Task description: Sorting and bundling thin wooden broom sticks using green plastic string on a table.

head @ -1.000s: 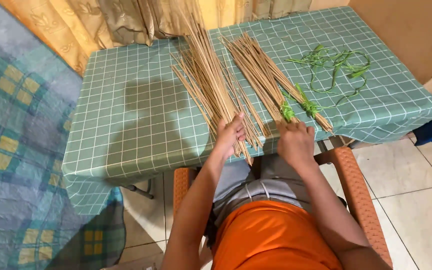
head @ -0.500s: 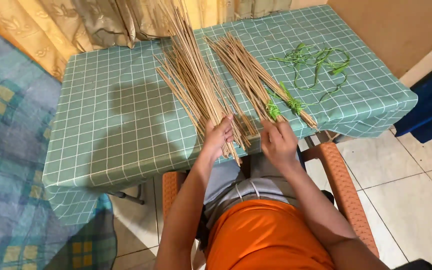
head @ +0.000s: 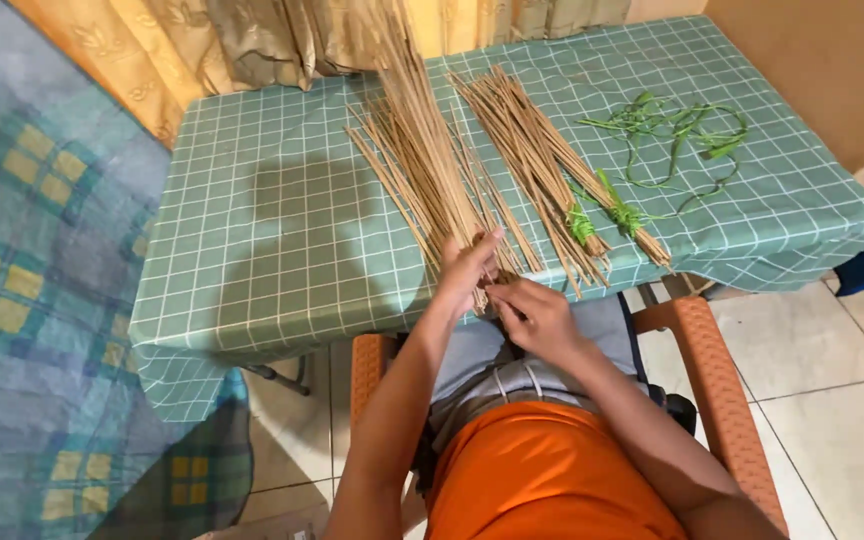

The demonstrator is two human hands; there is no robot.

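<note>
Right hand leaves the tied sticks and joins the left at the loose pile

The right hand (head: 534,315), a moment ago beside the tied bundles (head: 592,225) with their green strips, now sits at the table edge touching the left hand (head: 467,268), its fingers pinched on the near ends of the loose sticks (head: 427,165). The left hand is curled over those same ends, holding them against the checked tablecloth (head: 272,220). Both hands now work the one pile, which fans away from them toward the curtain (head: 252,40); the tied bundles lie just right, untouched.

checked green tablecloth (head: 282,230) | green leaf strips (head: 672,125) | curtain (head: 252,40) | orange chair (head: 712,370)
</note>
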